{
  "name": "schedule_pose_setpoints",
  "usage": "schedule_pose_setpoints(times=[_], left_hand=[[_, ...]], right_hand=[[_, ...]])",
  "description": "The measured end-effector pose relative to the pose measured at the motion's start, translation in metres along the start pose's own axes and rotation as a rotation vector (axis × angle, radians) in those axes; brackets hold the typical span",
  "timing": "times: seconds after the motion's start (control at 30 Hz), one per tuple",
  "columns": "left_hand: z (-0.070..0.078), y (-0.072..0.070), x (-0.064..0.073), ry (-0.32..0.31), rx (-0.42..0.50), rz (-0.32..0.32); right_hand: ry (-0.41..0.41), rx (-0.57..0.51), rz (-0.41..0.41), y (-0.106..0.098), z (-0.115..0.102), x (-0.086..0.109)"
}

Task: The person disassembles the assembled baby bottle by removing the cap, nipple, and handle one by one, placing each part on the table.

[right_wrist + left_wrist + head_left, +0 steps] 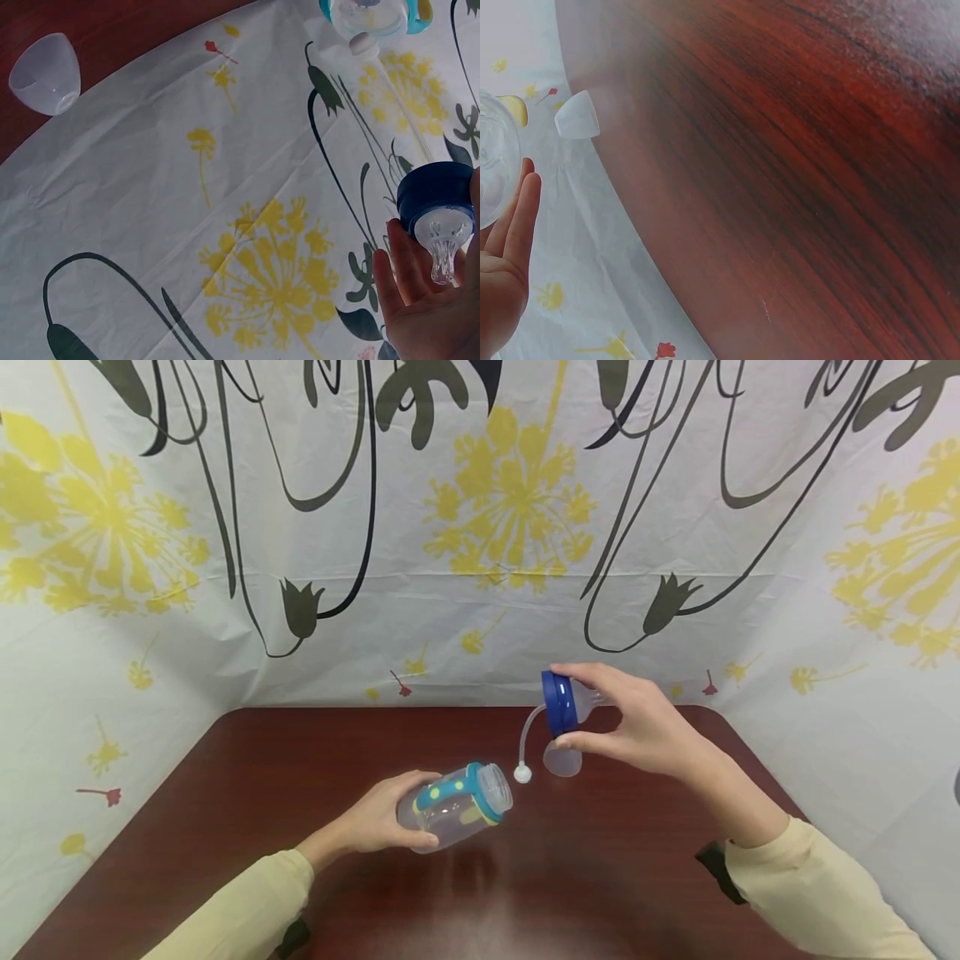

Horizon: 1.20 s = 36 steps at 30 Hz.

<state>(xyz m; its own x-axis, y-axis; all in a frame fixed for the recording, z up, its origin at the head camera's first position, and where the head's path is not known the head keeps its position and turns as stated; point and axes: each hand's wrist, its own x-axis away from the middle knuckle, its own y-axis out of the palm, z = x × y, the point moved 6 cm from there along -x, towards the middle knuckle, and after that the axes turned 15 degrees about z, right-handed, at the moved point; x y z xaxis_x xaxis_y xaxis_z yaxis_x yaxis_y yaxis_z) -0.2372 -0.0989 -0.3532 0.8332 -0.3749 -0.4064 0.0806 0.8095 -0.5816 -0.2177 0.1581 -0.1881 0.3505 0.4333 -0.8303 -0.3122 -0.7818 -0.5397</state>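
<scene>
My left hand [386, 814] grips a clear baby bottle [457, 835] with teal and yellow handles, tilted so its uncapped neck points right. In my right hand [645, 718] is a blue screw collar [560, 703] with a clear nipple [444, 251], pinched between thumb and fingers. A thin straw [401, 105] with a white weighted end hangs from the collar, its tip a little right of the bottle's mouth. Behind the collar stands a translucent cap [562, 762] on the table. The left wrist view catches only the bottle's base [496, 161] and part of the hand.
The dark red-brown wooden table [360, 735] has rounded far corners. A white cloth [465, 652] with yellow and grey flower prints hangs behind it and at both sides. Near the table's far edge the translucent cap shows in both wrist views.
</scene>
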Motion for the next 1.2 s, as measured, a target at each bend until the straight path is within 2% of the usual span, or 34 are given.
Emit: schedule_pose_setpoints(times=[0.37,0.87,1.2], left_hand=[[0.001,0.000,0.000,-0.005,0.026,0.005],[-0.001,0.002,0.000,0.007,0.042,0.000],[-0.001,0.002,0.001,-0.019,0.044,-0.001]], right_hand=[[0.052,0.035,0.003,-0.010,0.012,0.008],[0.139,0.085,-0.031,-0.014,0.030,0.030],[0.143,0.133,-0.044,-0.014,0.042,0.043]])
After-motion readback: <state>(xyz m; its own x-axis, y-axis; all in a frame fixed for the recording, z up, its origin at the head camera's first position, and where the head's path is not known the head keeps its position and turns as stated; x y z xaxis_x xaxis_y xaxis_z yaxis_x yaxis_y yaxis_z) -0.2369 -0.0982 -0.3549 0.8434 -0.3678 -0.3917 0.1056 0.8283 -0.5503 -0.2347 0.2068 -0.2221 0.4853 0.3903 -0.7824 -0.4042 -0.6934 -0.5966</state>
